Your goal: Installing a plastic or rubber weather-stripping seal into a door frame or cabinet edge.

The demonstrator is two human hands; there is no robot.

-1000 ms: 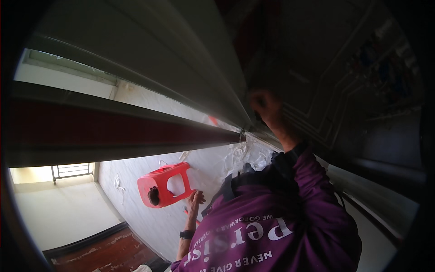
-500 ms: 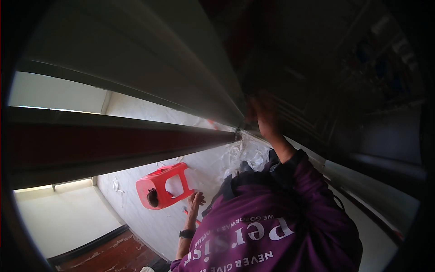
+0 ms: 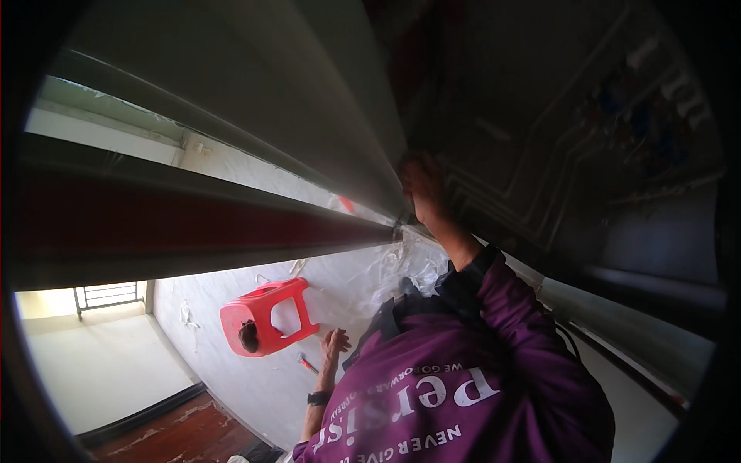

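My right hand point(image 3: 423, 189) is raised into the shadow at the lower end of a large grey panel point(image 3: 309, 92), against its edge. Its fingers are bent and closed; dim light hides what lies between them. My left hand point(image 3: 333, 343) hangs low at my side, fingers loosely stretched and apart, holding nothing. A dark band circles that wrist. Beyond those fingers, a red plastic stool point(image 3: 262, 320) stands on the pale floor, a dark brown object point(image 3: 248, 337) on its seat. A thin red-handled tool point(image 3: 307, 363) lies on the floor near that hand.
A long dark red beam point(image 3: 177, 224) crosses from the left to the corner by my right hand. Crumpled clear plastic sheeting point(image 3: 421, 266) lies beneath that corner. A dark panelled surface point(image 3: 532, 170) fills the right side. Worn brown-red boards point(image 3: 185, 432) are at lower left.
My right hand has shifted slightly left and up along the panel's edge. My left hand stays low and open. The view has tilted a little, showing a barred window at left.
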